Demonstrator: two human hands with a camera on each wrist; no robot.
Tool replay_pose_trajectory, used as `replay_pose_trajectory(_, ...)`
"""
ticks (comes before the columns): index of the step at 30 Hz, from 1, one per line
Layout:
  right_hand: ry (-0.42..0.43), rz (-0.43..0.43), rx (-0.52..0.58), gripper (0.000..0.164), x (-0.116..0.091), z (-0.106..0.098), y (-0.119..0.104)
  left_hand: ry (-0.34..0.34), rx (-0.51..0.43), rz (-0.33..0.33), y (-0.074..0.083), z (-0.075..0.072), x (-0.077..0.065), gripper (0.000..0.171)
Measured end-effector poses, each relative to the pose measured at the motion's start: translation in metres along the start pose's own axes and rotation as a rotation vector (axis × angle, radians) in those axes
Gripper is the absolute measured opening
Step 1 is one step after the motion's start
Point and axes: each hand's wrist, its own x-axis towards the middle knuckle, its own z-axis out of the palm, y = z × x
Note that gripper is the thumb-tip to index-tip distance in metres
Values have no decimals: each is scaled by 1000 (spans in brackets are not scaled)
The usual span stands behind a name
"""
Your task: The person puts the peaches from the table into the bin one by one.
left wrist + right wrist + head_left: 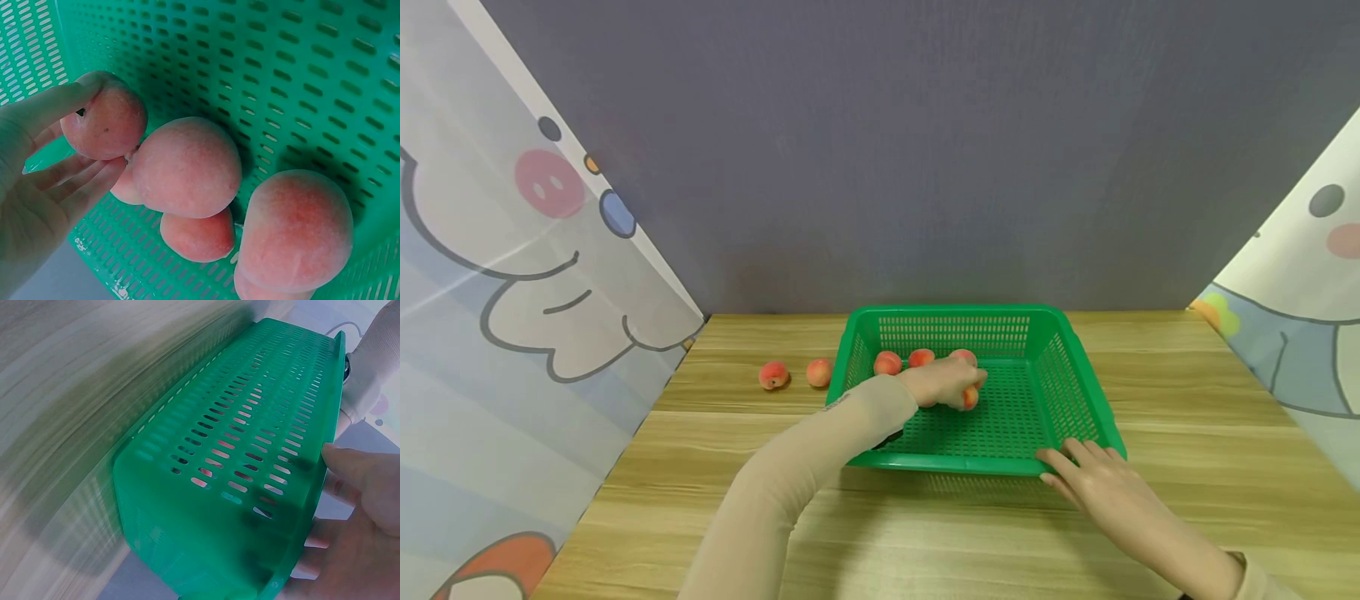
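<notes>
My left hand (942,382) reaches down into a green plastic basket (940,463). In the left wrist view its thumb and fingers hold a peach (106,119), which sits close beside another peach (187,167). Several more peaches lie on the basket floor, including one at the lower right (297,231) of that view and one (887,363) near the basket's left wall. At the front right corner my right hand (1093,479) grips the basket rim, thumb outside and fingers over the edge. My left hand and forearm hide part of the basket's inside from the head view.
Two peaches, one redder (773,375) and one paler (819,372), lie on the wooden table (715,467) left of the basket. A dark grey panel (880,150) rises behind the table. Panels with cartoon prints stand on both sides.
</notes>
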Motion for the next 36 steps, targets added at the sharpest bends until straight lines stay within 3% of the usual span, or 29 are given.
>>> replay_pose_trajectory(18, 19, -9, -1, 55, 1, -1, 1, 14, 33, 11, 3, 2, -2, 11)
replay_pose_trajectory(36, 25, -16, -6, 54, 1, -1, 0, 2, 64, -14, 3, 3, 0, 18)
